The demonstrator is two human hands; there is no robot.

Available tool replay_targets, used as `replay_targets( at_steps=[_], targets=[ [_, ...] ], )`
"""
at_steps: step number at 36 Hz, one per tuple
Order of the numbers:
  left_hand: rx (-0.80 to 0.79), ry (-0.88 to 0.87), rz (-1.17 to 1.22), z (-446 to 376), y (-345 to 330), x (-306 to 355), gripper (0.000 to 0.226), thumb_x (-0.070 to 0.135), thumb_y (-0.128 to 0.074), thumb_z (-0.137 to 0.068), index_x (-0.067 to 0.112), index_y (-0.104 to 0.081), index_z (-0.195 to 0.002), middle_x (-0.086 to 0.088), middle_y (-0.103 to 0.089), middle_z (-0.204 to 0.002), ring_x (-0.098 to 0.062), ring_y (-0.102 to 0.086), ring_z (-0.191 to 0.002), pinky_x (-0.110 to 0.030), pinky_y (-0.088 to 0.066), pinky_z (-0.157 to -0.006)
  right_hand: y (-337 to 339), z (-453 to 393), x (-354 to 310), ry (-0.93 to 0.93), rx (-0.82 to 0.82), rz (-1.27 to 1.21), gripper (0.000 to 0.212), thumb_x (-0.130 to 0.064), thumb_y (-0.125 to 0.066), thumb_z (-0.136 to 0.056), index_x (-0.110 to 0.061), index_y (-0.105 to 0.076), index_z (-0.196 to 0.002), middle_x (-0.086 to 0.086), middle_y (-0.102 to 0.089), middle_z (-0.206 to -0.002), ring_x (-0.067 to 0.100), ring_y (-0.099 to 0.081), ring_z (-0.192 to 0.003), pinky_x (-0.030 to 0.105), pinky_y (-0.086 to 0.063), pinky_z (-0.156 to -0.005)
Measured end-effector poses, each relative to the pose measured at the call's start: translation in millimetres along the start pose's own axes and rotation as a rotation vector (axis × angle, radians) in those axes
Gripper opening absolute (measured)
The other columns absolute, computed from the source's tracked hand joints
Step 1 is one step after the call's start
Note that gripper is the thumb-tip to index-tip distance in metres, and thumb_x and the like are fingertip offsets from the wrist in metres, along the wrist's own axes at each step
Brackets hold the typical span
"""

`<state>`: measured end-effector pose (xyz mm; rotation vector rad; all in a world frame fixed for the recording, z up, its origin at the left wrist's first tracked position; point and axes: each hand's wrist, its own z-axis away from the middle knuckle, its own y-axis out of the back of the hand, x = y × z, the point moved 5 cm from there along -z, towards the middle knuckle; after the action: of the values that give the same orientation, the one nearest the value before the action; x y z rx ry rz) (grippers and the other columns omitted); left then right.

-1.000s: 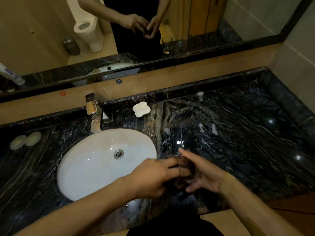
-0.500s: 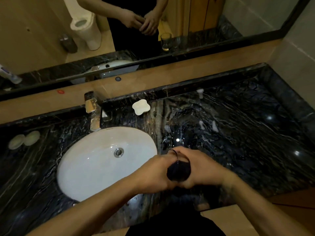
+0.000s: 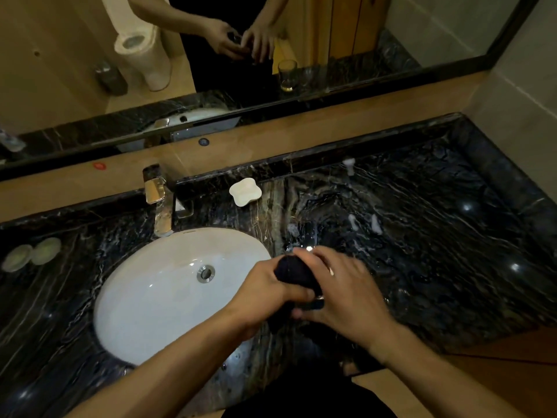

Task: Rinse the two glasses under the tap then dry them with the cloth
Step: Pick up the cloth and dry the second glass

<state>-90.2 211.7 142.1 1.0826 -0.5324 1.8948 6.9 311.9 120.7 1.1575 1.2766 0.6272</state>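
Note:
Just right of the white sink (image 3: 156, 297), both my hands hold a glass (image 3: 319, 300) bundled in a dark cloth (image 3: 294, 273). My left hand (image 3: 262, 292) grips the cloth, thumb pressed on it. Curled over the bundle from the right, my right hand (image 3: 346, 292) holds the glass, of which only a small glinting bit shows. The second glass (image 3: 287, 74) stands upright and shows clearly only in the mirror; on the dark counter itself it is hard to make out. No water runs from the metal tap (image 3: 159, 203) behind the sink.
A white soap dish (image 3: 244, 192) sits behind the sink to the right. Two pale round pads (image 3: 30, 254) lie at the far left. The black marble counter (image 3: 437, 251) stretches right to a wall. The mirror runs along the back.
The cloth has been pushed up over the glass, which showed more before. My hands have closed tighter round the bundle and turned it. The camera has shifted slightly.

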Motion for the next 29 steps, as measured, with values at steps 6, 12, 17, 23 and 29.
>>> replay_targets(
  at_steps=[6, 12, 17, 23, 29],
  targets=[
    [0.000, -0.064, -0.168, 4, -7, 10, 0.036, 0.002, -0.082, -0.073, 0.017, -0.072, -0.104, -0.013, -0.076, -0.092, -0.022, -0.071, -0.076, -0.044, -0.062, -0.073, 9, -9, 3, -0.066, 0.107, -0.194, 0.073, -0.051, -0.074, -0.063, -0.032, -0.048, -0.130, -0.004, -0.064, -0.116, 0.019, -0.061, -0.102, 0.040, -0.052, -0.084],
    [-0.451, -0.591, -0.833, 18, -17, 35, 0.065, 0.010, -0.084, -0.073, 0.019, -0.062, -0.134, 0.003, -0.062, -0.134, 0.000, -0.055, -0.121, -0.014, -0.040, -0.104, 5, -14, 23, -0.101, -0.731, -0.940, 0.082, -0.031, -0.091, -0.054, -0.011, -0.056, -0.125, 0.011, -0.069, -0.118, 0.028, -0.066, -0.106, 0.042, -0.050, -0.097],
    [-0.477, -0.589, -0.801, 19, -21, 39, 0.053, 0.007, -0.081, -0.076, 0.013, -0.066, -0.126, 0.000, -0.067, -0.124, -0.011, -0.064, -0.112, -0.031, -0.051, -0.096, -3, 1, 18, -0.135, -0.929, -1.251, 0.095, -0.025, -0.093, -0.062, -0.007, -0.043, -0.141, 0.031, -0.052, -0.136, 0.045, -0.052, -0.126, 0.061, -0.034, -0.109],
    [-0.259, -0.136, -0.430, 2, -6, 27, 0.033, -0.009, -0.075, -0.076, 0.006, -0.067, -0.105, -0.003, -0.071, -0.075, -0.011, -0.063, -0.052, -0.022, -0.052, -0.050, 26, -7, 5, -0.055, -0.316, -0.210, 0.103, -0.060, -0.078, -0.061, -0.045, -0.020, -0.145, -0.016, -0.048, -0.139, 0.006, -0.053, -0.120, 0.027, -0.045, -0.099],
    [-0.303, -0.232, -0.427, 5, -10, 29, 0.039, -0.003, -0.079, -0.077, 0.006, -0.066, -0.113, -0.012, -0.073, -0.095, -0.026, -0.071, -0.076, -0.035, -0.059, -0.068, 33, -5, 1, -0.065, -0.163, -0.283, 0.088, -0.052, -0.072, -0.062, -0.041, -0.034, -0.140, -0.022, -0.058, -0.122, 0.000, -0.059, -0.105, 0.022, -0.046, -0.089]
  ],
)
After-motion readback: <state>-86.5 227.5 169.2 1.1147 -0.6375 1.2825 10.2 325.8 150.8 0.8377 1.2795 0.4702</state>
